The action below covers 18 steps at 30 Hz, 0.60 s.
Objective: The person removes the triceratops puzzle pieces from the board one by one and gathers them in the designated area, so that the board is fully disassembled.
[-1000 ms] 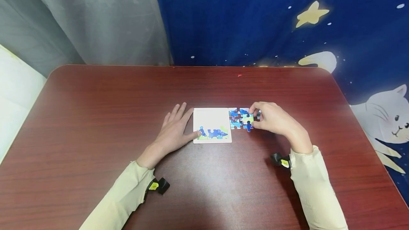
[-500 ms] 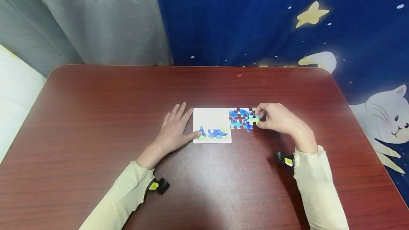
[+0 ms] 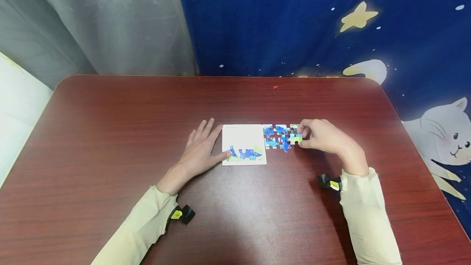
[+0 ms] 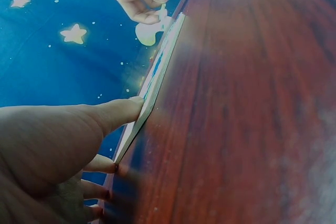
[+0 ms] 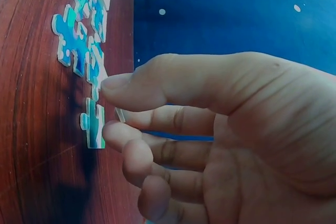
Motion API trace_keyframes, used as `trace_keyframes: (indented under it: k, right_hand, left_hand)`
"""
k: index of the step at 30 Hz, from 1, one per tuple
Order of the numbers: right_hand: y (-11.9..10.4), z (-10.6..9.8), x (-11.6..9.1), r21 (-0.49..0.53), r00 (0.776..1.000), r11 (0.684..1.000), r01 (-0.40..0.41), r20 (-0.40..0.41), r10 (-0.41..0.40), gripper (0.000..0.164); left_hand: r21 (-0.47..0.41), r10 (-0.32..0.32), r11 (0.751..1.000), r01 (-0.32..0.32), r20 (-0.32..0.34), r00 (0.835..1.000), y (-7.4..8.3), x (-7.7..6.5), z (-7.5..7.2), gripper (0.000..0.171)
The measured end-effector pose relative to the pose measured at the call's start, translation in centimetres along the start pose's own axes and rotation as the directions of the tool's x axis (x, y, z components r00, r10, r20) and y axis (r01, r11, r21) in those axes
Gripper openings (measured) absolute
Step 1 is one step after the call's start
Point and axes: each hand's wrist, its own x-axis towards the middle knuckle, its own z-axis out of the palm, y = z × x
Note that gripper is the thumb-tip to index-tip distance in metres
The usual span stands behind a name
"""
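My left hand (image 3: 198, 151) lies spread at the left side of a white square puzzle board (image 3: 243, 135). Its thumb presses the lower left of the board, where blue and green pieces (image 3: 250, 153) form a strip along the bottom. In the left wrist view the thumb (image 4: 123, 113) rests over the board's edge. To the right of the board, my right hand (image 3: 327, 137) pinches a green and blue jigsaw piece (image 3: 296, 139) between thumb and fingers. In the right wrist view that piece is mostly hidden behind the thumb (image 5: 152, 85).
Several loose blue jigsaw pieces (image 3: 281, 130) lie between the board and my right hand, close together. A separate piece (image 5: 93, 125) lies flat below the right fingertips. A brown wooden table (image 3: 147, 105) bears everything; a star-printed blue curtain (image 3: 279, 23) hangs behind it.
My right hand has moved slightly to the right with the pinched green piece, away from the blue pieces that it overlapped. The left hand and the board have stayed put.
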Motion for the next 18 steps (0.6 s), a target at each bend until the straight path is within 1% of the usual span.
trace_keyframes:
  k: [18]
  right_hand:
    - [0.88, -0.13, -0.3, -0.011, 1.0, 1.0, -0.004, 0.021, 0.004, 0.029]
  left_hand:
    - [-0.001, 0.001, 1.0, -0.001, 0.0, 1.0, -0.06, 0.01, 0.05, 0.084]
